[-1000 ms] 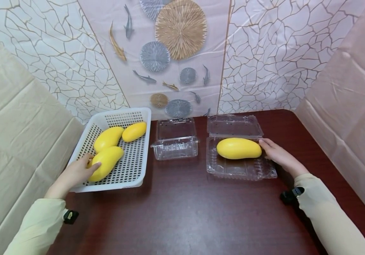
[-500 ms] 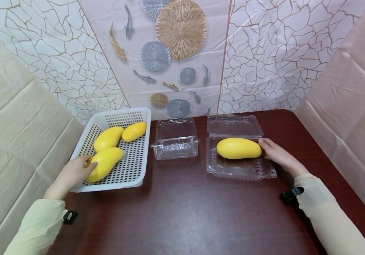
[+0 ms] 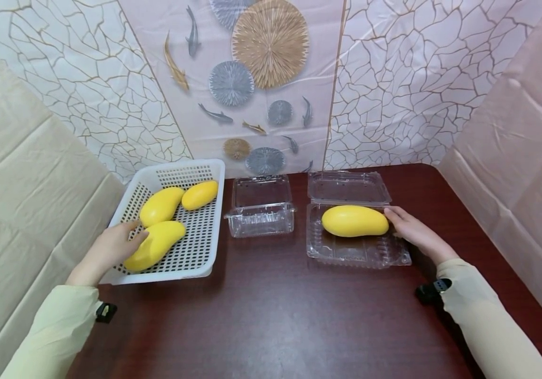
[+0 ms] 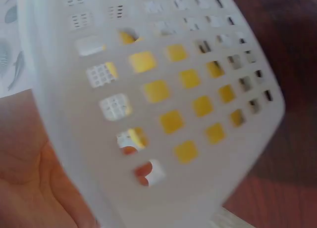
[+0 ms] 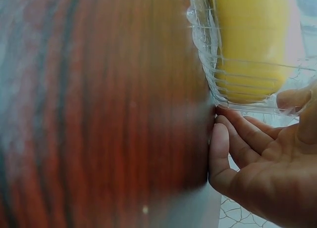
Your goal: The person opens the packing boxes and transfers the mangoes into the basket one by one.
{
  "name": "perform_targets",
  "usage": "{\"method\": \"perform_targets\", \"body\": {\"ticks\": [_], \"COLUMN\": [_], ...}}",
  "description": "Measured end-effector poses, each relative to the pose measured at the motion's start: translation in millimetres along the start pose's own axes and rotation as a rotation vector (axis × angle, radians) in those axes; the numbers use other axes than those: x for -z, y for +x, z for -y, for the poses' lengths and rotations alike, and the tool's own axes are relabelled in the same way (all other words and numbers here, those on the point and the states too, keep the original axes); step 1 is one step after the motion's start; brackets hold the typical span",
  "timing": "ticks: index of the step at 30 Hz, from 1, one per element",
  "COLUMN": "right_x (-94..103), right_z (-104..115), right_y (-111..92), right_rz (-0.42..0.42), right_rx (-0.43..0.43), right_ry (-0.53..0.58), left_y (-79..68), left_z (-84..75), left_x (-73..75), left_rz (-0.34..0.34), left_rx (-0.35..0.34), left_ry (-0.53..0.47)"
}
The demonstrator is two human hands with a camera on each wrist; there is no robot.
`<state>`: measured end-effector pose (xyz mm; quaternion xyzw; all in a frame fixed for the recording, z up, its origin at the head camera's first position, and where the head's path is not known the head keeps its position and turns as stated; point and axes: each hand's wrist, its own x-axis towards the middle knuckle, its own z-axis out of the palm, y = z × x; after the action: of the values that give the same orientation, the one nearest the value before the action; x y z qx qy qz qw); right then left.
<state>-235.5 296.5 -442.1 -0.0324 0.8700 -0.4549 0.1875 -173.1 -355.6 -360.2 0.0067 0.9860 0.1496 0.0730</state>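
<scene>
In the head view, my left hand [image 3: 113,248] reaches over the near-left rim of a white perforated basket [image 3: 210,258]. Its thumb touches the upper side of the front mango [image 3: 156,247], and the fingertips lie beside the gap toward a second mango [image 3: 161,207]. The left wrist view shows mango yellow through the basket wall [image 4: 148,203]; most of the fingers are hidden there. My right hand [image 3: 412,231] holds the right edge of an open clear plastic clamshell container [image 3: 347,255], thumb over the rim, fingers outside. One mango [image 3: 354,221] lies inside it.
A smaller mango [image 3: 200,195] rests at the back of the basket. Between basket and clamshell stands another clear container [image 3: 261,221], its lid raised. Dark brown tabletop [image 3: 271,310] stretches in front, with a patterned cloth wall [image 3: 384,95] behind.
My left hand has shifted slightly away from me and up along the front mango, which has settled a little toward the near-left basket corner. The right hand stays at the clamshell.
</scene>
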Motion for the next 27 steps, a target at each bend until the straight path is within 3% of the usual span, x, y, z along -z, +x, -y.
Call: {"method": "perform_targets", "body": {"ticks": [9, 19, 27], "right_x": [-0.3, 1.9, 0.1], "right_z": [1, -3, 2], "right_y": [0, -6, -3], "right_rz": [-0.006, -0.005, -0.003], "right_rx": [-0.003, -0.010, 0.006], "right_ry": [0.003, -0.012, 0.011], "left_y": [15.6, 44.4, 58.5], "left_z": [-21.8, -64.9, -105.2], "left_x": [11.8, 21.0, 35.3], "left_rz": [-0.022, -0.027, -0.030], "left_rx": [-0.032, -0.116, -0.162], "left_ry": [0.039, 0.029, 0.054]}}
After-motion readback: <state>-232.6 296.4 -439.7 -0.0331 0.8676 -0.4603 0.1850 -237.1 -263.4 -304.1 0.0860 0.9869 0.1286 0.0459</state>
